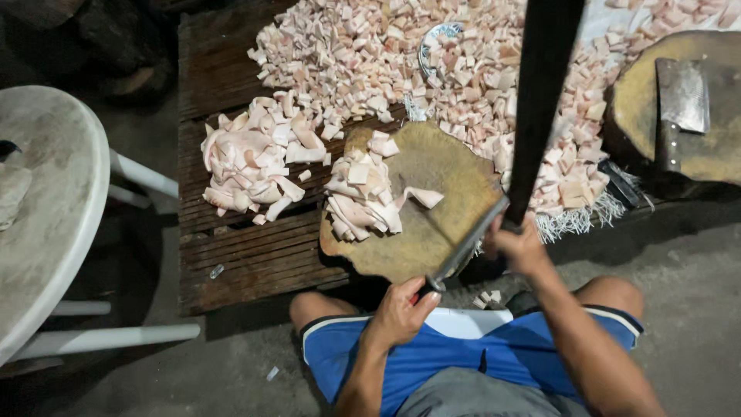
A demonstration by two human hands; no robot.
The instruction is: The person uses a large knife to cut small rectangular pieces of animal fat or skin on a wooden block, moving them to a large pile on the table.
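My left hand point(400, 310) grips the handle of a long knife point(467, 245) whose blade slants up to the right over the edge of a round wooden chopping block point(451, 181). My right hand point(515, 247) holds the lower end of a tall dark bar point(544, 93), which stands upright and meets the blade's tip. On the block lies a stack of pale pink meat-and-fat strips point(359, 197), with one loose piece beside it.
More strips point(251, 162) lie on the dark wooden platform point(239, 262). A big heap of diced cubes point(370, 54) with a half-buried bowl point(438, 35) spreads behind. A cleaver point(681, 100) rests on a second block point(644, 100). White plastic furniture point(46, 208) stands at the left.
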